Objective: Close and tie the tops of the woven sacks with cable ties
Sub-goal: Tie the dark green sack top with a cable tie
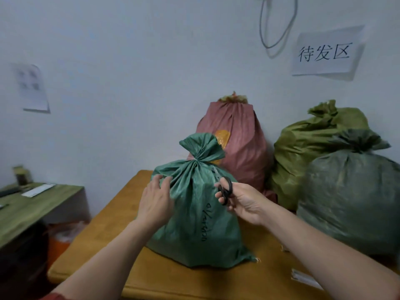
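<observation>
Your green sack (194, 213) stands upright on the wooden table (104, 230), right in front of you, and its top is already gathered into a tight neck (195, 159) with the loose fabric fanning out above. Something cinches that neck, most likely a cable tie, but the tie itself is too small and dark to pick out.

Your left hand (154, 198) rests open against the sack's shoulder, fingers spread over the folds, steadying it rather than pinching anything. Your right hand (240, 202) has its fingers closed through the black handles of a pair of scissors (225, 189), blades pointing up toward the neck. Whether the blades are apart or together is hard to say, since they blur into the fabric. This looks like the trimming step: cutting off the tie's spare tail, if one is there.

Behind, a red sack (236, 144), an olive sack (313, 144) and a dark green sack (355, 195) all show bunched, closed tops, so they appear done, though no ties are visible on them either.

At the table's right edge lies a pale bundle (303, 278), possibly spare ties, partly cut off by your forearm. Whether more sacks wait outside the frame cannot be told.
</observation>
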